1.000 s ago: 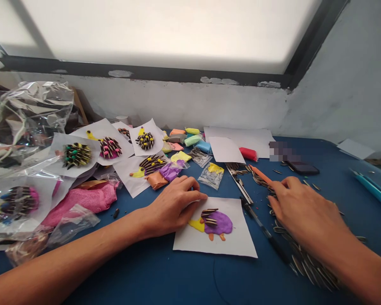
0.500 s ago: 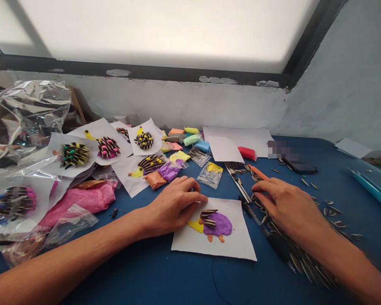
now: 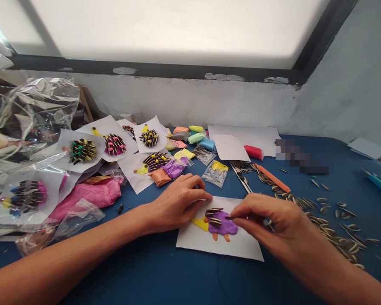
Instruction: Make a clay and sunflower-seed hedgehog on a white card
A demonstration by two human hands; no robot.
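A white sheet of paper (image 3: 193, 242) carries a flat clay hedgehog with a yellow face and small orange feet. Several striped sunflower seeds (image 3: 214, 214) stand in the left part of its purple clay body (image 3: 227, 226). My left hand (image 3: 181, 203) lies on the paper's upper left corner, index finger and thumb pressing it down, the other fingers curled. Between the thumb and index finger of my right hand (image 3: 277, 222) is pinched one sunflower seed (image 3: 229, 217), held at the body's right part. Whether the seed touches the clay I cannot tell.
Loose sunflower seeds (image 3: 339, 239) lie scattered on the blue table at right, near an orange stick (image 3: 273, 178). Clay packets (image 3: 197, 138) sit at the back. Finished hedgehog cards (image 3: 114, 144), a pink cloth (image 3: 92, 195) and plastic bags (image 3: 47, 101) crowd the left.
My right hand has moved left and nearer from the seed pile to the clay hedgehog, now with a sunflower seed in its fingertips. The left hand stays on the paper. The view has shifted slightly.
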